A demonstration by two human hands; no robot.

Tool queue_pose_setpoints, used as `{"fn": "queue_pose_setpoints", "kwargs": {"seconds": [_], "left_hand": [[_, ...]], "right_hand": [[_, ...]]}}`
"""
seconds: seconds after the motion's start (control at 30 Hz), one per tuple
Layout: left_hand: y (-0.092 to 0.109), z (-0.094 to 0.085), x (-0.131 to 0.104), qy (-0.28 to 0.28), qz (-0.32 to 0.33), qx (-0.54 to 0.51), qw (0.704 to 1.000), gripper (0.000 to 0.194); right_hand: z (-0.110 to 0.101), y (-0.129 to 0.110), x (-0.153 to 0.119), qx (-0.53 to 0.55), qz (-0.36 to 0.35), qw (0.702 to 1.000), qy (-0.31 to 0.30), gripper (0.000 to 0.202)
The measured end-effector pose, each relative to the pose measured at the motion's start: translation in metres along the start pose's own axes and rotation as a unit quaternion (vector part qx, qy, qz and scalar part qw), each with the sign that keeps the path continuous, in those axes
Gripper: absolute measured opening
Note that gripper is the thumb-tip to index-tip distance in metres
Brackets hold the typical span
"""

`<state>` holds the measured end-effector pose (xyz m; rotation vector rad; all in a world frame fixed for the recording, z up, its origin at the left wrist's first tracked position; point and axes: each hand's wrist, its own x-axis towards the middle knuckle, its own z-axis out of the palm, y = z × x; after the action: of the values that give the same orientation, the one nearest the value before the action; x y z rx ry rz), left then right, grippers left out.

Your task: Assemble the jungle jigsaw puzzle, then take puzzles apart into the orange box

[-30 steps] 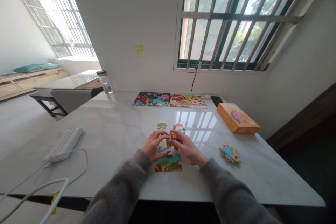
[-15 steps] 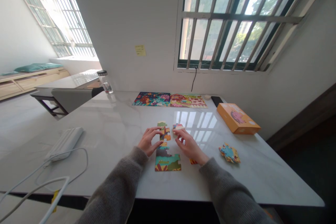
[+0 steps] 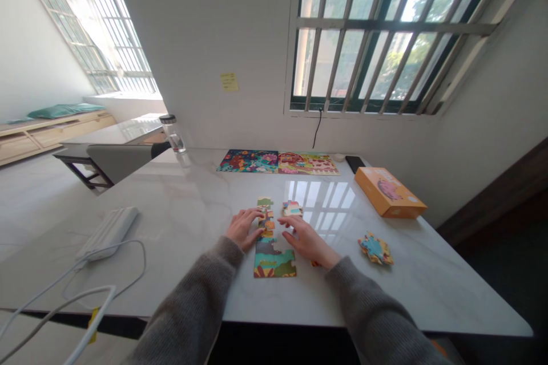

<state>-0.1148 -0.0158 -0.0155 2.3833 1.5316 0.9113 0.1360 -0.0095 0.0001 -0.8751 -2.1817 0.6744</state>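
Observation:
A partly joined jigsaw puzzle (image 3: 274, 262) lies on the table in front of me, its narrow column of pieces reaching away from a wider near end. My left hand (image 3: 245, 228) is at the left edge of that column, thumb and fingertips apart and touching the pieces. To the right of the column, my right hand (image 3: 305, 236) hovers low with parted fingers and nothing visible in them. Just beyond its fingertips sits a small pile of loose puzzle pieces (image 3: 293, 208). An orange-red piece (image 3: 315, 263) is mostly hidden beneath my right wrist.
Another pile of puzzle pieces (image 3: 375, 248) lies to the right. Behind it are an orange box (image 3: 389, 193) and a dark phone (image 3: 354, 164). Two colourful pictures (image 3: 278, 162) lie by the wall. A bottle (image 3: 173, 134), a white power strip (image 3: 107, 232) and cables occupy the left.
The piece in the puzzle column has shifted left into line with the others. My right hand has drawn slightly back from the small pile, with its fingers straighter.

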Motion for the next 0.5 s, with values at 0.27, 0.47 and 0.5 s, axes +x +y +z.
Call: {"fn": "queue_pose_setpoints", "kwargs": {"seconds": [0.27,0.47,0.5], "left_hand": [[-0.0053,0.0027,0.0007,-0.026,-0.036,0.021,0.999,0.025],[-0.0053,0.0058,0.0008,-0.028,-0.034,0.029,0.999,0.021],[-0.0051,0.0061,0.0007,-0.027,-0.035,0.033,0.998,0.021]], "right_hand": [[0.0005,-0.0052,0.001,-0.042,-0.01,0.998,-0.037,0.029],[0.003,-0.0052,0.0011,-0.072,-0.01,0.996,-0.046,0.028],[0.0041,-0.0044,0.0009,-0.078,-0.012,0.996,-0.047,0.028]]}}
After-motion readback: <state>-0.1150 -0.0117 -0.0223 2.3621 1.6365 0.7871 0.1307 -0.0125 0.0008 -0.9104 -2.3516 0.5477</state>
